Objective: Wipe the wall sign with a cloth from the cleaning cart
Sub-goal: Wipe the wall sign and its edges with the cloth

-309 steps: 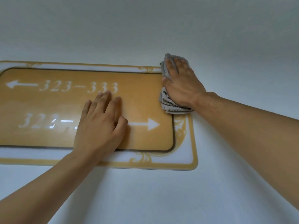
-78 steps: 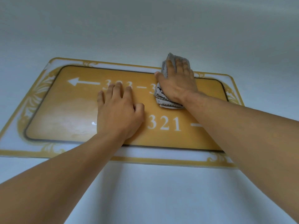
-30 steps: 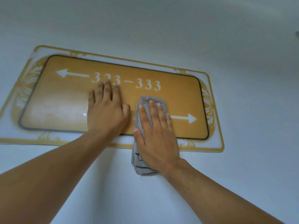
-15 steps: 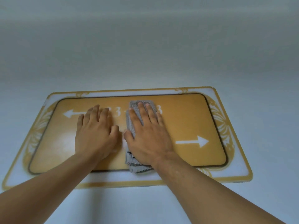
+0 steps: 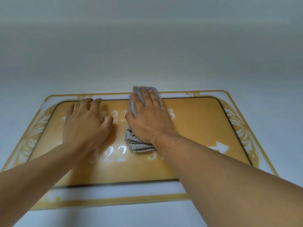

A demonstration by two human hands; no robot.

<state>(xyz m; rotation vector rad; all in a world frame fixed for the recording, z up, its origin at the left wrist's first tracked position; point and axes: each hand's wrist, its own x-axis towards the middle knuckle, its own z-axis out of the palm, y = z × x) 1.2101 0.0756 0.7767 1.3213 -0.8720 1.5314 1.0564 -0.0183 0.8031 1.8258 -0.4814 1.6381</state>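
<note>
Found right hand flat, fingers slightly spread, pressing folded grey cloth against wall sign; cloth extended past fingertips over upper border. Noted left hand flat beside, fingers together.

The sign sits on the wall. The left hand lies flat on the left part of the sign. Just to its right, the right hand lies flat on the cloth. The far end of the cloth reaches past the sign's far edge.
</note>
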